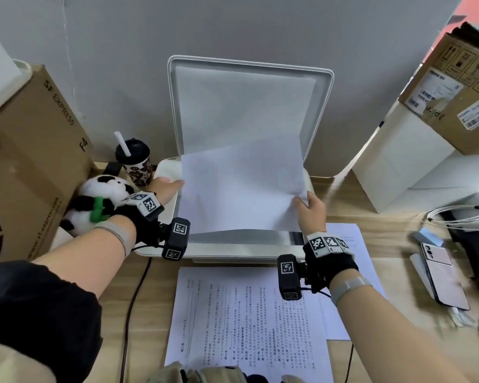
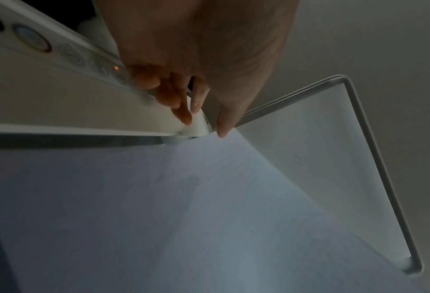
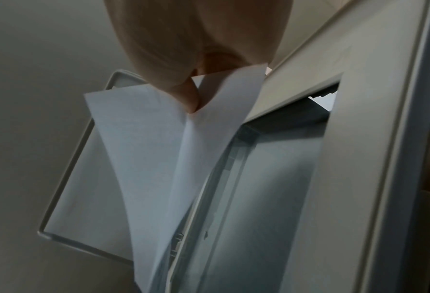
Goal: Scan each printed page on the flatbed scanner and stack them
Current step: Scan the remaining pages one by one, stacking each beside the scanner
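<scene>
White paper was the whole story in the head view: one sheet (image 1: 241,189) was held above the glass (image 1: 249,239) of the flatbed scanner (image 1: 163,167), whose lid (image 1: 249,67) stood propped open against the wall. The right hand (image 1: 311,214) had a pinching grip on the sheet's near right corner, thumb on top. The left hand (image 1: 163,189) sat at the sheet's left edge with fingers fairly straight, more steadying than gripping as far as I could tell. More printed pages (image 1: 246,319) lay on the wooden worktop (image 1: 398,341) just in front of the scanner, with another page (image 1: 346,244) under the right wrist.

From the left wrist, the left hand (image 2: 198,59) had its fingertips (image 2: 223,128) touching the sheet's (image 2: 183,208) corner, with the other fingers resting along the scanner's button strip (image 2: 58,51). Loose and spread, not clamped.

From the right wrist, the right hand (image 3: 196,45) plainly pinched the sheet (image 3: 146,148), and the paper creased and drooped from that single point towards the scanner bed (image 3: 271,178).

My take: a sheet like this is featherlight and floppy, so one-corner holds make it sag and fold. I'd take it at two opposite edges or corners, gently, since it creases easily and slides around on glass.
</scene>
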The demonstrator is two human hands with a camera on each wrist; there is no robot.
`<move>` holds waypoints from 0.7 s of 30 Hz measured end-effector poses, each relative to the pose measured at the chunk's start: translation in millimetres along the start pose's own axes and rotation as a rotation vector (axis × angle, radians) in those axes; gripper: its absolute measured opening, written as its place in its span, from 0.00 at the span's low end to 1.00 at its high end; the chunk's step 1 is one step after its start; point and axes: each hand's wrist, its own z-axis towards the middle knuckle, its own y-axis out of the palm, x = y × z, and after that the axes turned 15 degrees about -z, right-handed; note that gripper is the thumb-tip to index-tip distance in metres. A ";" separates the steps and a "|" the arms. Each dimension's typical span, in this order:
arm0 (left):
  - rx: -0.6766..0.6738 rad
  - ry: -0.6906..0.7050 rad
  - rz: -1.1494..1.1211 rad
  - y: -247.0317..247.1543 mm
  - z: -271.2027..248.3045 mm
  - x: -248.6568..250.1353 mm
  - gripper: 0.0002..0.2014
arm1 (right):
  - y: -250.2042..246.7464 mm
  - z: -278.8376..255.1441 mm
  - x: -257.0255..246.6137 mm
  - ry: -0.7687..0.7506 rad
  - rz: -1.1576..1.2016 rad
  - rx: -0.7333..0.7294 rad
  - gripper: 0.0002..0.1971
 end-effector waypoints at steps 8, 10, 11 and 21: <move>-0.084 0.013 -0.372 -2.4 -27.6 27.9 0.06 | -23.4 -5.1 -17.3 -0.048 0.163 0.027 0.07; -0.119 0.020 -0.470 -6.9 -34.4 40.0 0.07 | -28.4 -3.7 -20.0 -0.103 0.114 0.097 0.05; -0.133 0.026 -0.510 -9.5 -38.3 44.9 0.08 | -30.5 -3.1 -21.8 -0.115 0.102 0.140 0.06; -0.281 0.069 -0.271 -33.5 -59.9 35.2 0.15 | -48.3 -14.5 -15.9 -0.081 0.241 0.004 0.08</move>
